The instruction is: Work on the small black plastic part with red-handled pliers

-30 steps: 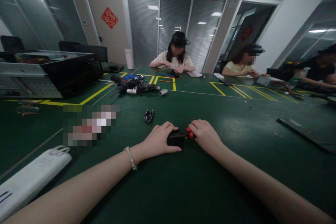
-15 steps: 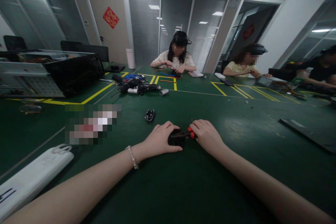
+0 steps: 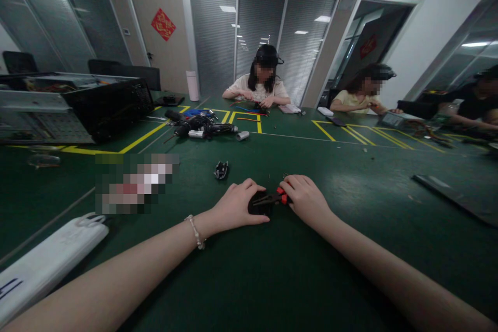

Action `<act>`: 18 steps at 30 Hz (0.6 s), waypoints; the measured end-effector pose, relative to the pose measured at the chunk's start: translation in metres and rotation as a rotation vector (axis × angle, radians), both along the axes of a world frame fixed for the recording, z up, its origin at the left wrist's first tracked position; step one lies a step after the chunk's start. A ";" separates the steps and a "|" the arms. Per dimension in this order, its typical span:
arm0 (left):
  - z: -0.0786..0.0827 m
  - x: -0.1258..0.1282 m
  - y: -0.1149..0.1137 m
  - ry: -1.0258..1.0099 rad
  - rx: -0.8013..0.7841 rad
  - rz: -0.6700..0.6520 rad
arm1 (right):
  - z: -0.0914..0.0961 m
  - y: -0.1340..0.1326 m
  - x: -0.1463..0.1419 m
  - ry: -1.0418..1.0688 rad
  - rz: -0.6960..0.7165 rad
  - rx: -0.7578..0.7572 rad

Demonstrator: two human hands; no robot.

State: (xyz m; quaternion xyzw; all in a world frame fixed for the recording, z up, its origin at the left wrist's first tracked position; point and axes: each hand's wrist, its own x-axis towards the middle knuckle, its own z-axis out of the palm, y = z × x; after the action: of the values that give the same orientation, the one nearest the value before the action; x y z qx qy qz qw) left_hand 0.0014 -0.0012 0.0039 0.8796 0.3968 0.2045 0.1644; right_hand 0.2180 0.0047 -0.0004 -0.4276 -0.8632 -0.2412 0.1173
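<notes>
My left hand (image 3: 235, 206) is curled over a small black object (image 3: 260, 208) that rests on the green table (image 3: 272, 275). My right hand (image 3: 305, 198) grips red-handled pliers (image 3: 272, 198), whose dark jaws lie across the top of the black object. The two hands are almost touching. A beaded bracelet (image 3: 194, 232) sits on my left wrist. A small black-and-silver part (image 3: 220, 169) lies on the mat just beyond my left hand.
A white power strip (image 3: 46, 262) lies near left. An open computer case (image 3: 78, 106) stands far left. A heap of tools (image 3: 202, 127) lies mid-table, a dark flat panel (image 3: 451, 194) right. Three people work at the far side.
</notes>
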 end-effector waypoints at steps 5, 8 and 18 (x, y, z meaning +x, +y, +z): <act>-0.001 0.001 0.000 0.003 0.021 -0.014 | 0.000 0.001 0.000 0.016 0.004 -0.002; 0.000 0.001 0.000 -0.002 0.015 -0.017 | 0.001 0.000 0.000 0.029 0.001 -0.008; -0.003 -0.001 0.001 -0.009 0.027 -0.022 | 0.001 0.000 0.000 -0.010 -0.043 -0.018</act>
State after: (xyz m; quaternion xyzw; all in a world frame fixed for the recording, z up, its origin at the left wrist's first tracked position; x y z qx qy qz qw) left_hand 0.0003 -0.0001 0.0011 0.8850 0.3837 0.2121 0.1565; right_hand 0.2182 0.0043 0.0005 -0.4458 -0.8566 -0.2380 0.1038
